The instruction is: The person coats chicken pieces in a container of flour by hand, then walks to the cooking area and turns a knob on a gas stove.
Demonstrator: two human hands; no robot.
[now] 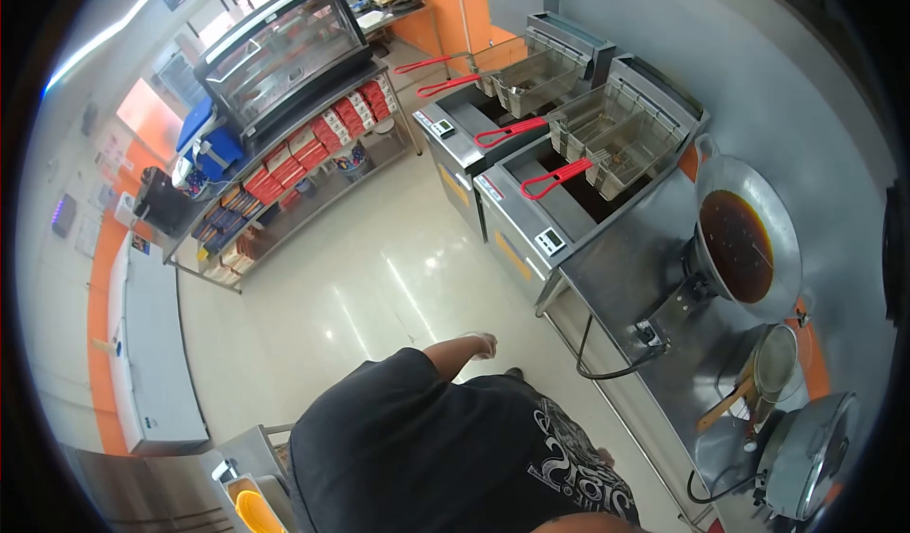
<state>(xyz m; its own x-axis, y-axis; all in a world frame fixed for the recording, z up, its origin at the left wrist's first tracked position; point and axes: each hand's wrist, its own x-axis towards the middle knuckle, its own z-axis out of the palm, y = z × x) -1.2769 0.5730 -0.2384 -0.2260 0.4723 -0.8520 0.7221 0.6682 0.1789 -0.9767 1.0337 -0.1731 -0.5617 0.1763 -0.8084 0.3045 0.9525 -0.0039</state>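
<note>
My left hand hangs in front of my dark T-shirt, above the pale floor. It seems to have a thin clear glove on, and nothing is seen sticking out of it. Its fingers are too small and indistinct to tell whether they are curled or apart. Part of my right arm shows at the bottom edge, while my right hand is out of sight. Closest to the left hand stand the front fryer and the steel worktable, both apart from it.
Red-handled fry baskets hang over the fryers. A wok of dark oil sits on a burner, with a strainer and a lidded grey cooker nearby. A display case tops a shelf of red boxes. A white chest stands left.
</note>
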